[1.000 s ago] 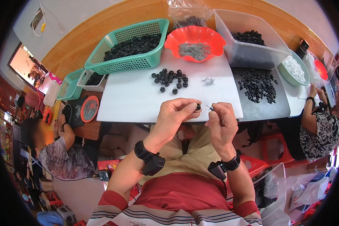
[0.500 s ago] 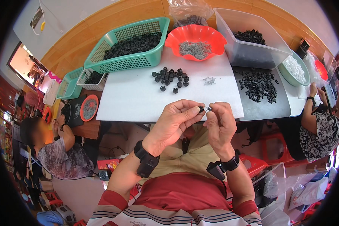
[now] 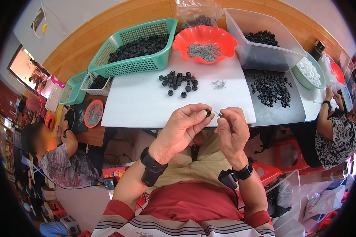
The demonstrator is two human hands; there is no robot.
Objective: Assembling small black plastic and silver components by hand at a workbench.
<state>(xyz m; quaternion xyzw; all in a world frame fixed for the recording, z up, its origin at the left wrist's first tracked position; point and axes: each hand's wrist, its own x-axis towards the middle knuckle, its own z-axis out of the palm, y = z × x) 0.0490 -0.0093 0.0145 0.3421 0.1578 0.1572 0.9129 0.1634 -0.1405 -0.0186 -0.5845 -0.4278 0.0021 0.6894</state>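
In front of the white work surface's near edge, my left hand (image 3: 186, 125) pinches a small round black cap (image 3: 208, 113) between thumb and fingertips. My right hand (image 3: 232, 130), just beside it, is closed on a small black piece (image 3: 220, 115). A thin metal pin (image 3: 216, 113) shows between the two; whether it touches the cap is too small to tell. Beyond my hands lies a loose group of round black caps (image 3: 178, 81), with a little pile of metal pins (image 3: 218, 84) to its right. Small black pieces (image 3: 271, 90) are spread on a grey mat at the right.
Along the back stand a green basket (image 3: 138, 65) of black parts, a red scalloped bowl (image 3: 229, 43) of metal pins and a clear bin (image 3: 265, 61) of black pieces. A green basin (image 3: 322, 83) holds white items. Other people sit at left and right.
My left hand has drawn slightly left and tilted the black cap, so the gap to the right hand's piece is a little wider. My right hand has barely moved.
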